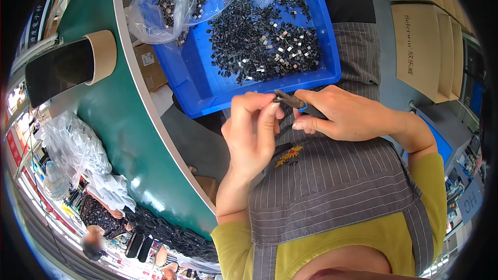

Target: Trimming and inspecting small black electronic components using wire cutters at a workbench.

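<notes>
My left hand (248, 135) pinches a small dark part between thumb and forefinger, just in front of the tray's near edge. My right hand (345, 114) is wrapped round a pair of pliers (291, 100) with dark jaws and blue-and-black handles. Their jaws reach to the left fingertips and meet the small part there; its exact shape is mostly hidden. Beyond both hands lies a blue plastic tray (199, 109), heaped with small black parts (241, 36), some with shiny metal faces. Clear plastic bags (158, 18) holding similar pieces lie in its far end.
A green table (129, 140) with a pale edge runs along my left. On it are a phone (59, 70) on a cardboard ring (102, 54), plastic bags (78, 145) and a pile of black cords (176, 236). Cardboard boxes (423, 46) stand at right. Other people (101, 228) are farther off, lower left.
</notes>
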`<state>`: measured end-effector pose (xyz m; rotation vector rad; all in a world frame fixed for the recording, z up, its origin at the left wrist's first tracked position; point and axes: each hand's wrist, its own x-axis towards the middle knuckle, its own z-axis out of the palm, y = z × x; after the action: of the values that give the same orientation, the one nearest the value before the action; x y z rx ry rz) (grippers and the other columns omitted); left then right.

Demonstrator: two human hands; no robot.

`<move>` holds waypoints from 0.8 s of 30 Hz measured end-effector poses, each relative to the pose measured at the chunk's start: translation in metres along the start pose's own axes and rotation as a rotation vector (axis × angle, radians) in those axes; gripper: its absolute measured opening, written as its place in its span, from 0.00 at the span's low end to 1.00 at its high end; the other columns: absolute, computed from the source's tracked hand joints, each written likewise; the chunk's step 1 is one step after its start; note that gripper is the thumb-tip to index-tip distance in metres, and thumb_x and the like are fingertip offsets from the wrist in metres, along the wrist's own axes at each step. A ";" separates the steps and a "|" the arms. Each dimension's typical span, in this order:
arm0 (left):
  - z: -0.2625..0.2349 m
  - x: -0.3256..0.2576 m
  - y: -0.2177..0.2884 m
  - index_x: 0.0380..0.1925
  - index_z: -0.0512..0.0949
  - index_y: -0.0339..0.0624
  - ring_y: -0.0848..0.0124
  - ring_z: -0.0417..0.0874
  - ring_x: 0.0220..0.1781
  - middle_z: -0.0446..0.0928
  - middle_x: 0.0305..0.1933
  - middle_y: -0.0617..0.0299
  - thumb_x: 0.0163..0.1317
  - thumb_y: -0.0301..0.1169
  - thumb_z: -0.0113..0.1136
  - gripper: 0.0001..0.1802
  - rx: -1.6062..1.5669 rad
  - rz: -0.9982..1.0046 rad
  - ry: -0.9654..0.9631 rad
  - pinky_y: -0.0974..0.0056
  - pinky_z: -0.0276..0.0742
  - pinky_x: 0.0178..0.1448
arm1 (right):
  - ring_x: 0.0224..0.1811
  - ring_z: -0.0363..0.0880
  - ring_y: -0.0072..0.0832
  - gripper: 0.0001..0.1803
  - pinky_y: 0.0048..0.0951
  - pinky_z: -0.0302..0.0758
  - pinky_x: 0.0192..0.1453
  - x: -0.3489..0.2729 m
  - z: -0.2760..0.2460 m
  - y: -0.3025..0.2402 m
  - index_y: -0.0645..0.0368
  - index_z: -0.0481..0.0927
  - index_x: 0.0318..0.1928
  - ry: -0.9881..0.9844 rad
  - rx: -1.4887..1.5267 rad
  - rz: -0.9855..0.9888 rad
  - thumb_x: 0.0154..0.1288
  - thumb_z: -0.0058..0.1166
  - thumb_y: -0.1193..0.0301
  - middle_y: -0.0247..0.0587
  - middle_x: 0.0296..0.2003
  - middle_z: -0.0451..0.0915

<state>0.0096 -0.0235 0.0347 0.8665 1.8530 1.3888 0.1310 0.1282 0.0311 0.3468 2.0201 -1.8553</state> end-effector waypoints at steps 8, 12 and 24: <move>-0.013 0.006 -0.016 0.38 0.72 0.34 0.75 0.79 0.23 0.79 0.29 0.55 0.60 0.15 0.55 0.08 -0.117 0.117 -0.129 0.74 0.74 0.27 | 0.39 0.77 0.48 0.18 0.41 0.71 0.43 -0.003 -0.007 0.002 0.66 0.69 0.43 -0.040 -0.135 -0.017 0.67 0.49 0.61 0.52 0.33 0.77; -0.011 0.007 -0.013 0.38 0.71 0.34 0.75 0.79 0.24 0.79 0.29 0.56 0.61 0.15 0.54 0.07 -0.259 0.013 -0.133 0.74 0.74 0.27 | 0.43 0.75 0.51 0.18 0.44 0.70 0.45 -0.004 -0.009 0.005 0.67 0.68 0.44 -0.011 -0.137 -0.108 0.67 0.50 0.62 0.55 0.38 0.76; -0.015 0.012 -0.007 0.35 0.71 0.35 0.80 0.75 0.19 0.77 0.24 0.60 0.63 0.18 0.54 0.03 -0.198 -0.147 -0.253 0.76 0.69 0.21 | 0.43 0.75 0.50 0.20 0.44 0.70 0.46 -0.002 -0.008 0.013 0.68 0.68 0.44 -0.063 -0.148 -0.080 0.67 0.49 0.60 0.57 0.38 0.76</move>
<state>-0.0100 -0.0230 0.0295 0.7519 1.5285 1.2823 0.1373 0.1380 0.0210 0.1665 2.1414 -1.7260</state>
